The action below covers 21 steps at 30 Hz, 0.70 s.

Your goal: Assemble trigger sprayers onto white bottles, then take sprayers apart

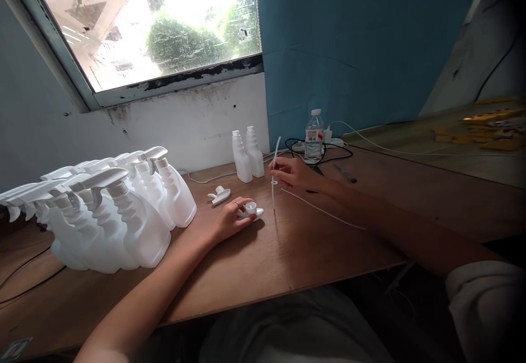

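Near the middle of the table, my left hand [235, 220] is closed around a white trigger spray head [251, 208], its round collar facing up. My right hand [292, 174] pinches a thin white tube [276, 152] that stands nearly upright above the wood. A small white disc [274, 182] sits around the tube just below the fingers. Another white spray head [219, 195] lies loose beyond my left hand. A second white tube [322, 211] lies flat under my right forearm.
Several white spray bottles [143, 226] with heads on crowd the table's left side. Two bottles without heads [243, 157] stand by the wall. A water bottle [314, 138], black cable [343, 155] and grey-handled tool [346, 173] are at the back right.
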Motion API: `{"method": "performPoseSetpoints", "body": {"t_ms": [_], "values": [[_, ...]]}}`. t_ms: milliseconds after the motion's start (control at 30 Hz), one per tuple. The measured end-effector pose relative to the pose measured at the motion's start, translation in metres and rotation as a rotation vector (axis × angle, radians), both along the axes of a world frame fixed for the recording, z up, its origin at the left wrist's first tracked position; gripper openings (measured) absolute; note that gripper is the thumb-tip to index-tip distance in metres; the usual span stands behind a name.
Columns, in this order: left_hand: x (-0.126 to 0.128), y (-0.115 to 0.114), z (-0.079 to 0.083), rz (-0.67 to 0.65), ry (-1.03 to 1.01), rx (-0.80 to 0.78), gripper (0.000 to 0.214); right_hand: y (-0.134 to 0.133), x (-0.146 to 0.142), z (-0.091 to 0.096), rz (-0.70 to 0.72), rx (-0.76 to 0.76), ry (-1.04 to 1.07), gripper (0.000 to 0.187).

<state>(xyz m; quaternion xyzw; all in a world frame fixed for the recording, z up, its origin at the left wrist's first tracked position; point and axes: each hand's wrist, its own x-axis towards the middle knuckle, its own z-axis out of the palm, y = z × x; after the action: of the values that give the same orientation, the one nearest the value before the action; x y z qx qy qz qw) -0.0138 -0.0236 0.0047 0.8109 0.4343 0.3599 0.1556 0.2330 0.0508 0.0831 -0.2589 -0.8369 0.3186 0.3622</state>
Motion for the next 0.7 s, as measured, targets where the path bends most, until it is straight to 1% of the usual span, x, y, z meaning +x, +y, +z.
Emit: {"method": "performPoseSetpoints", "body": {"t_ms": [100, 167, 200, 233, 267, 300, 400, 467, 533, 700], "values": [[0.0, 0.0, 0.0, -0.003, 0.006, 0.006, 0.035, 0.008, 0.001, -0.007, 0.069, -0.035, -0.282, 0.025], [0.0, 0.0, 0.0, -0.006, 0.003, 0.013, 0.035, 0.013, 0.001, -0.015, 0.184, -0.117, -0.496, 0.027], [0.0, 0.0, 0.001, -0.009, 0.001, 0.019, 0.035, 0.015, -0.001, -0.019, 0.244, -0.157, -0.566, 0.028], [0.0, 0.0, 0.001, -0.015, 0.0, 0.025, 0.035, 0.016, -0.002, -0.022, 0.286, -0.183, -0.594, 0.029], [-0.001, 0.0, 0.001, -0.022, 0.001, 0.031, 0.036, 0.016, -0.005, -0.024, 0.301, -0.188, -0.573, 0.03], [-0.001, 0.0, 0.0, -0.028, 0.002, 0.034, 0.036, 0.015, -0.008, -0.026, 0.291, -0.177, -0.508, 0.031], [-0.002, 0.0, -0.001, -0.029, -0.005, 0.029, 0.038, 0.005, -0.019, -0.026, 0.223, -0.132, -0.199, 0.038], [-0.002, 0.001, -0.003, -0.02, -0.024, 0.019, 0.038, -0.003, -0.026, -0.026, 0.2, -0.137, -0.063, 0.041], [-0.002, 0.001, -0.003, -0.017, -0.048, 0.004, 0.038, -0.008, -0.033, -0.029, 0.188, -0.132, -0.02, 0.042], [-0.001, 0.002, -0.002, -0.047, -0.083, -0.018, 0.035, -0.009, -0.043, -0.045, 0.181, -0.085, -0.042, 0.037]]}}
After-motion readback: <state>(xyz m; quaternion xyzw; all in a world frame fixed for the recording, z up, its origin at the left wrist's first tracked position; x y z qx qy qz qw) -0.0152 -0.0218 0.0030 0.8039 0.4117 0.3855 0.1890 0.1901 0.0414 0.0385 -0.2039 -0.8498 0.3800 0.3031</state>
